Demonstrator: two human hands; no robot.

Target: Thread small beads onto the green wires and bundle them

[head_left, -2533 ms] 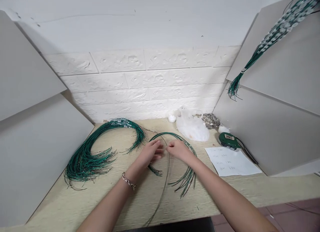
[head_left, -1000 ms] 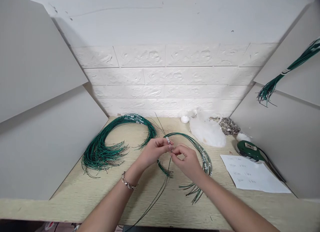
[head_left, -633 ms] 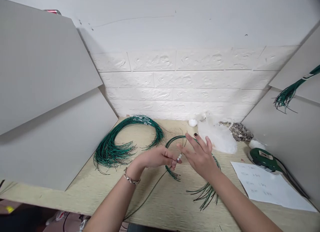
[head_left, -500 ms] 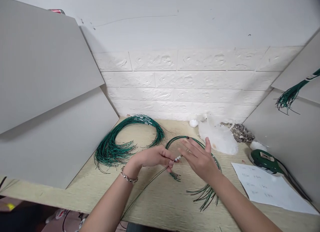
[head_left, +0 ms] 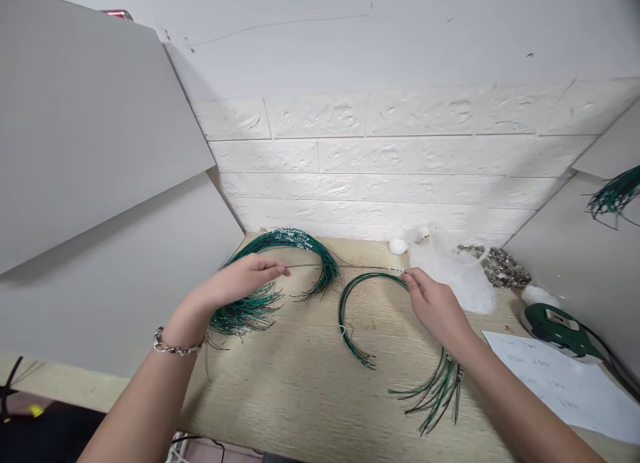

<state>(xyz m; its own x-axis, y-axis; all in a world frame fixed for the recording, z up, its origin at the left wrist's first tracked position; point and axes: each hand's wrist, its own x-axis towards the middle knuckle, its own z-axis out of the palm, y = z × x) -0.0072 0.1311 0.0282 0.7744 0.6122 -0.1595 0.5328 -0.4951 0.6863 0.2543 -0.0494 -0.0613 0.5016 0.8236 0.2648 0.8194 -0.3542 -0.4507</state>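
Note:
A thin dark cord [head_left: 367, 267] is drawn nearly straight between my hands, above the table. My left hand [head_left: 245, 280] pinches it at the left, in front of a large curved bundle of green cords [head_left: 327, 266] that carries pale beads. At the right, my right hand [head_left: 435, 303] has its fingertips closed on the cord beside a few small pale beads [head_left: 396, 270]. Below and partly behind the right hand lies a smaller loop of green cords [head_left: 342, 310], tied with a white strand, its frayed ends spread on the table.
White fluffy material [head_left: 455, 280] and a heap of small shiny pieces [head_left: 500, 268] lie by the brick-pattern wall. A green-and-white device [head_left: 560, 330] with a cable rests near a written paper sheet [head_left: 550, 383]. Another green cord bundle [head_left: 617, 196] hangs at right. Grey panels [head_left: 110, 290] stand at left.
My hands have moved apart: left hand leftward and up, right hand to the right, with the cord now stretched between them. The right fingers, spread before, are now closed. The view has shifted slightly.

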